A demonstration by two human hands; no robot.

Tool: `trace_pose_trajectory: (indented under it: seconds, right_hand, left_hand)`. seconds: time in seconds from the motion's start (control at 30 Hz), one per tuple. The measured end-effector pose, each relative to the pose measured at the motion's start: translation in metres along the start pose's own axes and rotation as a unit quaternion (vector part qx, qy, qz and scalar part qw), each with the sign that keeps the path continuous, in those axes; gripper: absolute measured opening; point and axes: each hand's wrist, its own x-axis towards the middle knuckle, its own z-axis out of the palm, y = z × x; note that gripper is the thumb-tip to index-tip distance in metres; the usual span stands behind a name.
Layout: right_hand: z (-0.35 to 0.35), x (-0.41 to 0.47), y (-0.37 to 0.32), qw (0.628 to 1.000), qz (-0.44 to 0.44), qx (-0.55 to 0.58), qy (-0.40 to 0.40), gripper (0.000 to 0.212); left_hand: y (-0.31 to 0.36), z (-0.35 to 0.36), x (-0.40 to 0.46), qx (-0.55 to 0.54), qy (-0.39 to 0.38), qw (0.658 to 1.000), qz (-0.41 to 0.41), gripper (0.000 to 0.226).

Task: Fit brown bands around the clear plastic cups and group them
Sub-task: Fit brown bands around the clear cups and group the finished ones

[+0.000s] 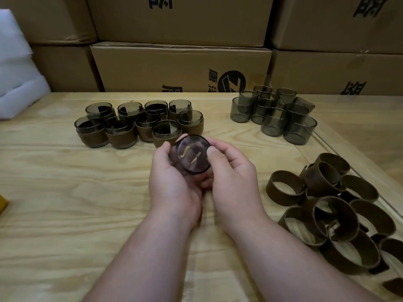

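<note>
Cardboard boxes (181,68) back the desk (65,192), where left hand (172,184) and right hand (231,175) cradle a light, slick cup (193,155), probably best gripped by its sidewall.

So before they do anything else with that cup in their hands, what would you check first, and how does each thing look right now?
1. Cup held firmly: ok, left hand and right hand both grip it.
2. Band on the held cup: cannot tell, fingers cover its side.
3. Space beside the banded cups: ok, bare table in front of them.
4. Loose bands within reach: ok, piled on the right.
5. Bare cups left: ok, a cluster at the far right.
</note>
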Motion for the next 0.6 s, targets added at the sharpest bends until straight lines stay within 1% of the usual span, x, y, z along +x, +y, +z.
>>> trace_pose_trajectory:
  seconds: [0.13,0.33,0.37,0.47,0.6]
  right_hand:
    - [-0.0009,0.0017,0.0001,0.999,-0.006,0.009,0.049,0.02]
    - [-0.0009,0.0021,0.0015,0.999,-0.01,0.001,0.045,0.015]
    - [-0.001,0.0018,0.0008,0.999,-0.01,0.004,0.043,0.018]
    - [-0.0018,0.0011,-0.0007,1.0,0.005,0.01,0.027,0.034]
    - [-0.0021,0.0002,-0.003,0.999,0.023,0.042,-0.021,0.037]
  left_hand:
    - [-0.0027,0.0015,-0.0016,0.051,-0.023,0.998,0.017,0.035]
    - [-0.0024,0.0016,-0.0041,0.066,-0.022,0.997,0.025,0.035]
    - [-0.0023,0.0022,-0.0043,0.062,-0.017,0.998,0.025,0.036]
    - [-0.0023,0.0029,-0.0033,0.035,-0.003,0.999,0.021,0.041]
    - [-0.0013,0.002,-0.0015,0.004,0.02,1.0,0.017,0.044]
